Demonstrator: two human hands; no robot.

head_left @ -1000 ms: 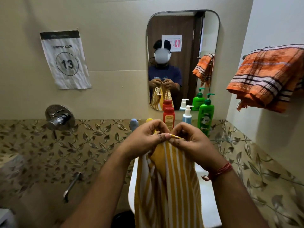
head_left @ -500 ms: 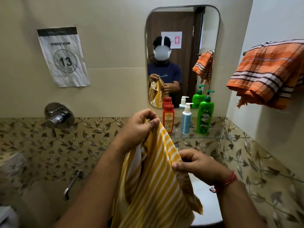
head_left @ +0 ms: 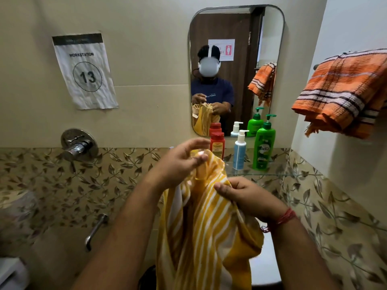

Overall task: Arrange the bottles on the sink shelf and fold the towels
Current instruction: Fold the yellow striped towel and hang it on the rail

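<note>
So bottles (head_left: 263, 143) look lined up on the far glass shelf (head_left: 293, 174); the yellow striped towel (head_left: 205, 222) isn't folded yet, with the left hand (head_left: 180, 164) loosely pinching its top and the right hand (head_left: 247, 197) gripping an edge.

Yellow white-striped towel (head_left: 205, 222): bunched, hanging at lower centre. Red bottle (head_left: 217, 145), blue pump bottle (head_left: 239, 151), green pump bottle (head_left: 263, 148): upright on glass shelf (head_left: 293, 174). Orange striped towel (head_left: 343, 95): draped at right.

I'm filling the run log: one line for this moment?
step: folding yellow striped towel | left hand: pinches top | right hand: grips side | bottles: on shelf
</note>
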